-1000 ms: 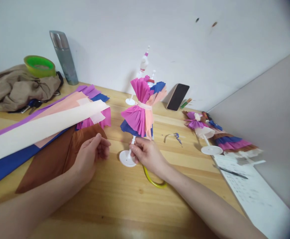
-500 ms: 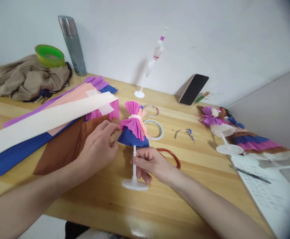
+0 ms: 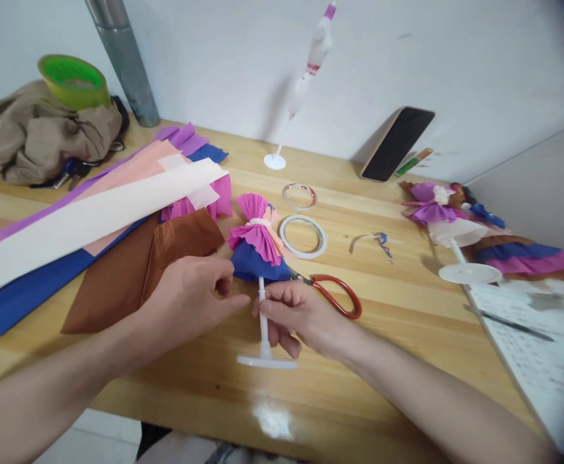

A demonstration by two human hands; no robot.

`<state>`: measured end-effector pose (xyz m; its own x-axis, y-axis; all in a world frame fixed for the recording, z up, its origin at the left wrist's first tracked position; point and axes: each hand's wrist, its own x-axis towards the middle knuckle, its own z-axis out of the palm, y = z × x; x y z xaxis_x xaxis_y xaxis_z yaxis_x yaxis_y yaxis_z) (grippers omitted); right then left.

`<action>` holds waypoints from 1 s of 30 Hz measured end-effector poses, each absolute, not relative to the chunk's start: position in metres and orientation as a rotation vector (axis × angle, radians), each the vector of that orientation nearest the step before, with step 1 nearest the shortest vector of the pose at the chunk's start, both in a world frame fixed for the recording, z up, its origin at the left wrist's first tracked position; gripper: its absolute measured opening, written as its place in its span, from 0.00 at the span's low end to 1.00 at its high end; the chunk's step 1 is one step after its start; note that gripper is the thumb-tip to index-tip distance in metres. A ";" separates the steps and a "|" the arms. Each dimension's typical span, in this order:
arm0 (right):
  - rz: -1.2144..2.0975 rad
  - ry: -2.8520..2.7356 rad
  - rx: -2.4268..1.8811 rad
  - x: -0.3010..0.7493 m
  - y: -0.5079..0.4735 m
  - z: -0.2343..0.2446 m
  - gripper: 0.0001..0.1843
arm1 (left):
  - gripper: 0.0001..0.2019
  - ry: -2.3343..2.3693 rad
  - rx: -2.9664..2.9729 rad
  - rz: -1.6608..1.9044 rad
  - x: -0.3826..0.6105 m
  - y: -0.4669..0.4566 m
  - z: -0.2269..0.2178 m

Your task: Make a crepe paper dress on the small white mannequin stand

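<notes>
Near the front edge of the table (image 3: 189, 386), the right hand (image 3: 296, 312) pinches one paper-skirted stand (image 3: 260, 261). The left hand (image 3: 194, 290), half curled, is empty. One pair of scissors (image 3: 358, 304) lies alongside.

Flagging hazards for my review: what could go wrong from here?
The right hand holds the white stand by its thin stem, so the pleated paper dress on it might tip if the grip slips. The red-handled scissors lie close behind that hand and could be knocked. The left hand, near the brown paper, might crease it.
</notes>
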<state>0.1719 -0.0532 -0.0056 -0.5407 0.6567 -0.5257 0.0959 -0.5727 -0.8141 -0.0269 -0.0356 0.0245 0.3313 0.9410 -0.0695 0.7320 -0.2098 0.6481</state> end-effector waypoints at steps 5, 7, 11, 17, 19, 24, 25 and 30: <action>2.116 -1.215 -1.203 0.173 -0.057 -0.007 0.24 | 0.18 1.046 1.683 0.127 -0.026 -0.041 0.023; 2.063 -1.255 -1.191 0.174 -0.058 -0.009 0.24 | 0.15 1.019 1.521 0.237 -0.019 -0.046 0.018; 1.948 -1.258 -1.162 0.175 -0.058 -0.011 0.26 | 0.17 1.055 1.082 0.276 -0.004 -0.061 0.014; 1.939 -1.316 -1.167 0.170 -0.059 -0.007 0.19 | 0.21 0.903 0.921 0.209 -0.003 -0.075 0.007; 1.910 -1.436 -1.178 0.167 -0.061 -0.004 0.15 | 0.17 0.819 0.948 0.258 -0.003 -0.077 0.002; 1.535 -2.105 -1.351 0.177 -0.064 0.023 0.18 | 0.14 0.847 0.882 0.274 -0.002 -0.075 -0.002; 1.321 -2.359 -1.446 0.183 -0.064 0.030 0.19 | 0.15 0.870 0.897 0.274 -0.002 -0.074 -0.002; 0.427 -2.772 -1.905 0.218 -0.051 0.046 0.10 | 0.14 0.860 0.951 0.285 -0.005 -0.071 0.000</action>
<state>0.2179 -0.0513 0.0460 -0.3477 0.8734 -0.3409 0.9355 0.3473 -0.0645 -0.0048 -0.0706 0.0002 0.6453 0.5629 -0.5165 0.1438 0.5745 0.8058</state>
